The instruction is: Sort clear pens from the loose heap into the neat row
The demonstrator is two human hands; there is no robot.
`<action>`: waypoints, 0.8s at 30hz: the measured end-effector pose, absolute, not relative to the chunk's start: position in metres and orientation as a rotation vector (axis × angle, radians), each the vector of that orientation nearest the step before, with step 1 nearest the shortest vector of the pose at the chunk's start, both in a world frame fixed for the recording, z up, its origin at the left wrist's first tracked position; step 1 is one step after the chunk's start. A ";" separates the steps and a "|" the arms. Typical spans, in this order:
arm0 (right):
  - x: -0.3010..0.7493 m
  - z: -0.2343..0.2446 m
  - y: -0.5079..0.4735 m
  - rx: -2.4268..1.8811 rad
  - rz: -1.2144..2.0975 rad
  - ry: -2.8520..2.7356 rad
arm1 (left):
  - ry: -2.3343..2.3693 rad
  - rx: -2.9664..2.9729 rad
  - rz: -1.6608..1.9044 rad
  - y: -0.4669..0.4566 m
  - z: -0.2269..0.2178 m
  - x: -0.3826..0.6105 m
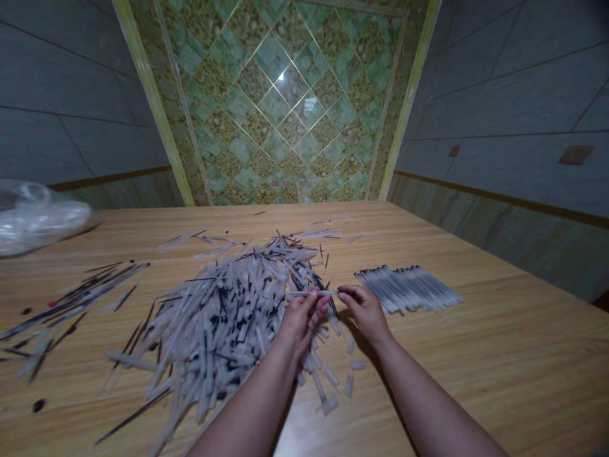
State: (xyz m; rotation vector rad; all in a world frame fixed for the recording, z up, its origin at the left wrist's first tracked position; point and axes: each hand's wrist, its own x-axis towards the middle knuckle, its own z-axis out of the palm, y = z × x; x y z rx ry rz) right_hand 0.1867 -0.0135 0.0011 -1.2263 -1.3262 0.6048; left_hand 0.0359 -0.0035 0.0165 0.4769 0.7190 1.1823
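My left hand (306,317) pinches the translucent barrel of a slim pen (297,293), held level above the table. My right hand (365,310) closes its thumb and fingers on the pen's dark right end; whether a separate small part sits in that grip is too small to tell. Below and left of my hands spreads a large heap of pen parts (228,311), with clear barrels, thin black refills and small dark pieces. Several short frosted caps (332,376) lie loose between my forearms. Just right of my right hand, pens with dark ends (406,289) lie side by side in a neat row.
Dark refills (76,298) and loose bits are scattered on the left of the wooden table (514,368). A clear plastic bag (40,219) rests at the far left edge. More loose barrels (314,233) lie behind the heap, before a tiled wall (285,101).
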 end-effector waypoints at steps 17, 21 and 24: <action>0.194 -0.005 -0.011 -1.199 0.817 -1.288 | 0.685 0.505 1.168 -0.004 0.015 0.036; 0.195 -0.005 -0.012 -1.232 0.802 -1.265 | 0.694 0.504 1.166 -0.004 0.014 0.036; 0.196 -0.004 -0.012 -1.184 0.892 -1.253 | 0.692 0.503 1.165 -0.003 0.012 0.036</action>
